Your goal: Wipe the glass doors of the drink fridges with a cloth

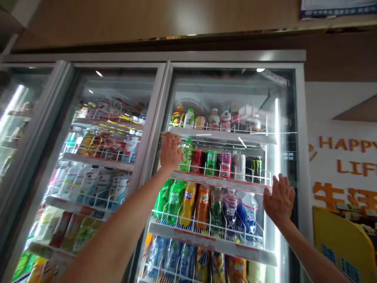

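In front of me stands a drinks fridge with a closed glass door (224, 84) in a silver frame. My left hand (171, 151) is raised at the left side of this door, near its frame, with its fingers reaching upward and slightly blurred; nothing shows in it. Further right, my right hand (280, 198) is lifted with the fingers apart and holds nothing. It is near the right side of the glass, over a bright light strip (277, 145). I cannot tell whether either palm touches the glass.
Behind the glass are bottles and cans on wire-fronted shelves, among them an orange soda bottle (188, 202) and a black can (255, 167). A second fridge door (114, 92) adjoins on the left. Orange wall letters (347, 143) and a yellow display stand (338, 236) are at the right.
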